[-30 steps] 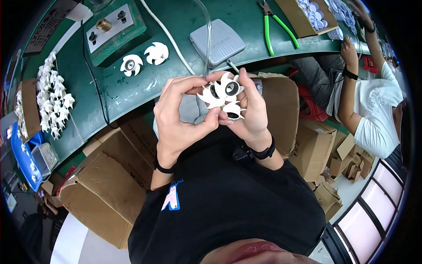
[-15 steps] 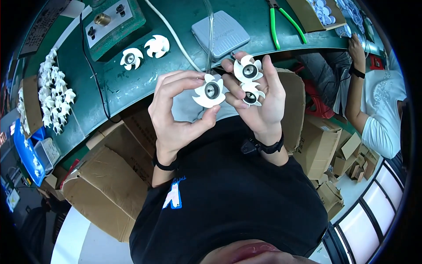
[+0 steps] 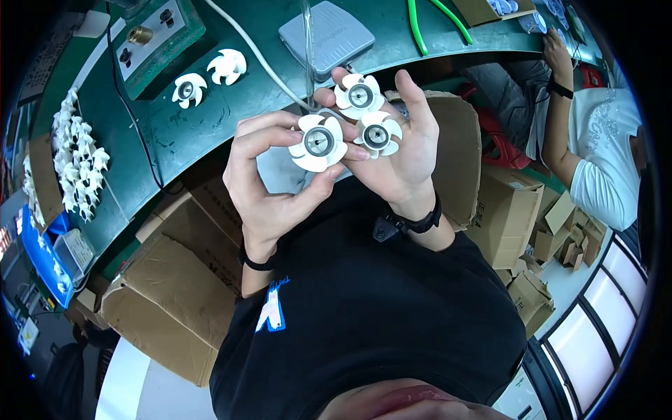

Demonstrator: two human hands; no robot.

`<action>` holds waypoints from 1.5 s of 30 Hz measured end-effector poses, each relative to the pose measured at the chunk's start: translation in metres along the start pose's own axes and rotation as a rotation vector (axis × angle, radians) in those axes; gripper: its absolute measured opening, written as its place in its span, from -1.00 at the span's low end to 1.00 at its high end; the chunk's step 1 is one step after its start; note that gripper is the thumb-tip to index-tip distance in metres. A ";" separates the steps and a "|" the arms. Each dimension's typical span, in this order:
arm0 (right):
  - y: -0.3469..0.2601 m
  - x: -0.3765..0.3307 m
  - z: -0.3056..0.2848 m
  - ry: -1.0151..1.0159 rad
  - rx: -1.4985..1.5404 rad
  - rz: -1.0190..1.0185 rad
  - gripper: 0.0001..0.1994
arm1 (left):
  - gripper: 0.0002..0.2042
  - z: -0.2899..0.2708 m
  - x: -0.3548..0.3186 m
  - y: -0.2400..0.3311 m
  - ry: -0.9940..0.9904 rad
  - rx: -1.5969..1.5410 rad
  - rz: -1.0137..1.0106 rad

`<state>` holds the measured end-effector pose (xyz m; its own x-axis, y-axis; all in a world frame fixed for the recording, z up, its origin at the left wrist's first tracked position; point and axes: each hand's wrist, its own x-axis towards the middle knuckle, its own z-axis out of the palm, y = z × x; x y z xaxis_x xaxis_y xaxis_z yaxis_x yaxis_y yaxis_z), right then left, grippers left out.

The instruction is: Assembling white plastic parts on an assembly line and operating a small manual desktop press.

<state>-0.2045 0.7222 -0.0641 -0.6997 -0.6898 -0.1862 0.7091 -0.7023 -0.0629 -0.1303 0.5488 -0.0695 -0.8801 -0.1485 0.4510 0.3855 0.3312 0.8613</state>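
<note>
Between the thumb and fingers of my left hand [image 3: 262, 175] is a white fan impeller [image 3: 318, 143], its round grey hub facing up. My right hand [image 3: 402, 150], palm up beside it, holds two more: an upper white impeller [image 3: 359, 95] near the fingertips and a lower white impeller [image 3: 378, 134] against the fingers and palm. The three sit close together in front of my chest, just off the bench's near edge. On the green bench [image 3: 231, 101] lie two loose impellers, one hub-up [image 3: 189, 90] and one showing its bladed side [image 3: 227, 66].
A green fixture block [image 3: 150, 45] stands at the bench's back left. Piled impellers [image 3: 78, 168] lie far left. A grey pedal [image 3: 327, 38], a pale cable [image 3: 262, 59] and green-handled pliers [image 3: 418, 28] lie behind my hands. Cardboard boxes [image 3: 168, 301] flank me; a co-worker [image 3: 602, 140] sits right.
The bench and my hands have shifted left in view. The lower impeller in my right hand has turned to face up more fully, and the left-hand impeller is also tilted differently.
</note>
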 end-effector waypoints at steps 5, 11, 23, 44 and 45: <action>0.003 -0.006 -0.001 -0.003 -0.072 0.001 -0.27 | -0.41 0.007 -0.001 0.006 0.033 -0.020 0.050; 0.004 -0.007 -0.008 -0.055 -0.054 0.005 -0.26 | -0.40 0.007 -0.003 0.005 0.028 0.004 0.088; 0.006 0.002 0.019 0.072 -0.124 -0.035 -0.28 | -0.45 0.018 0.019 0.016 0.037 0.209 0.216; 0.062 -0.020 0.037 -0.319 -0.990 -0.144 -0.40 | -0.64 -0.001 0.024 0.014 0.456 0.261 0.303; 0.061 -0.021 0.037 -0.400 -1.166 -0.168 -0.42 | -0.66 -0.006 0.020 0.014 0.496 0.040 0.192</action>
<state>-0.1500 0.6875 -0.0281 -0.6215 -0.7556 0.2070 0.1198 -0.3527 -0.9280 -0.1412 0.5445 -0.0468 -0.5546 -0.5013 0.6642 0.5070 0.4294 0.7474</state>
